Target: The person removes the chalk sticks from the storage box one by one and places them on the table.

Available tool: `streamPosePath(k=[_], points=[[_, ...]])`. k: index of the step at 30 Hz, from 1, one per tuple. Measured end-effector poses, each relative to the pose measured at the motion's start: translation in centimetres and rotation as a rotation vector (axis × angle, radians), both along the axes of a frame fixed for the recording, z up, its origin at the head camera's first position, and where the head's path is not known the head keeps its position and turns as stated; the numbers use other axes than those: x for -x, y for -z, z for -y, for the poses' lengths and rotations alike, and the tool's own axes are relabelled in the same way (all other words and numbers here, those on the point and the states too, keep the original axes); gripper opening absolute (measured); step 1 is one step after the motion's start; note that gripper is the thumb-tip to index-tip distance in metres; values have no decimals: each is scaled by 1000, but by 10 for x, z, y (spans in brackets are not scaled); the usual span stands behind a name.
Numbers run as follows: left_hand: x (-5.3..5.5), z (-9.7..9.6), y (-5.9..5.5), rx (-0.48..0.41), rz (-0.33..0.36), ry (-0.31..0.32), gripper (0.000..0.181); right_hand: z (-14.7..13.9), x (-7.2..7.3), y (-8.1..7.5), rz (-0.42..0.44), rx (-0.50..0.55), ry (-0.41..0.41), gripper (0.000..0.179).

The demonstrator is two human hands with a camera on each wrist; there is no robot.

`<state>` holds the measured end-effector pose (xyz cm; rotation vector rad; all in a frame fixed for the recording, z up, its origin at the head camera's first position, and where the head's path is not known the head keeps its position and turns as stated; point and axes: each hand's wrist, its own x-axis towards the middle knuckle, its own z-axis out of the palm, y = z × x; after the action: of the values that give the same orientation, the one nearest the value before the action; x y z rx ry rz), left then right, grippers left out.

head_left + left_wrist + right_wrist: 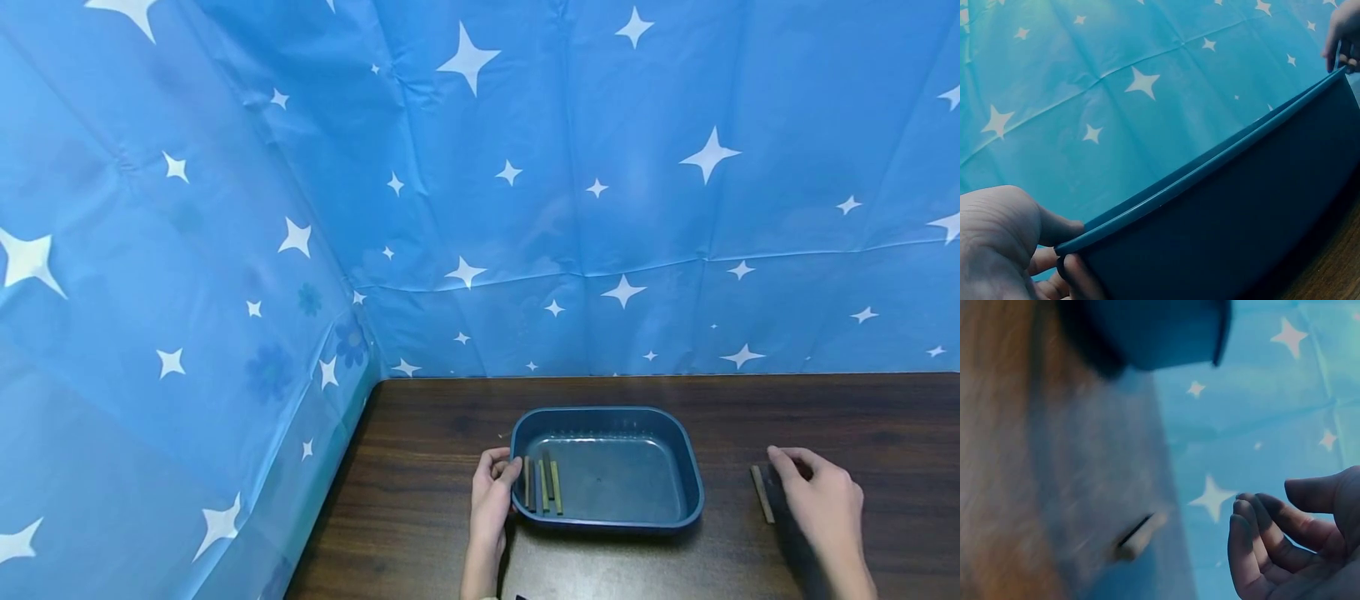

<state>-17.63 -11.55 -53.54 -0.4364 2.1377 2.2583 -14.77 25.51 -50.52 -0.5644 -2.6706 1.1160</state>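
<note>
A blue rectangular plastic tray (607, 527) stands on the table, its side wall (1210, 231) large in the left wrist view. My left hand (491, 500) grips its left rim, thumb on top and fingers beneath the edge. Inside, along the left end, lie several thin wooden sticks (557, 487), roughly parallel. To the right of the tray one loose stick (762, 494) lies on the tabletop, blurred in the right wrist view. Just right of that stick hovers my right hand (825, 500), fingers loosely bent with nothing between them; in its wrist view the thumb and fingertips are apart.
The dark wood-grain table (442, 417) meets a blue star-patterned cloth (645, 208) along its back edge. More of this cloth hangs along the left side. The tray's raised walls surround the sticks in it.
</note>
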Motion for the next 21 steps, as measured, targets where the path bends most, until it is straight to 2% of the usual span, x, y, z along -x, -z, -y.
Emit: streamPosePath(k=[3, 7, 14, 21], points=[[-6, -2, -14, -23, -12, 14, 33, 8, -3, -10, -22, 11, -20, 49], [-12, -4, -32, -21, -9, 24, 32, 17, -4, -15, -60, 37, -60, 50], [-13, -3, -33, -7, -11, 20, 31, 48, -4, -37, -69, 141, -77, 46], [-13, -3, -32, -23, -17, 28, 31, 75, 3, -40, -112, 193, -117, 41]])
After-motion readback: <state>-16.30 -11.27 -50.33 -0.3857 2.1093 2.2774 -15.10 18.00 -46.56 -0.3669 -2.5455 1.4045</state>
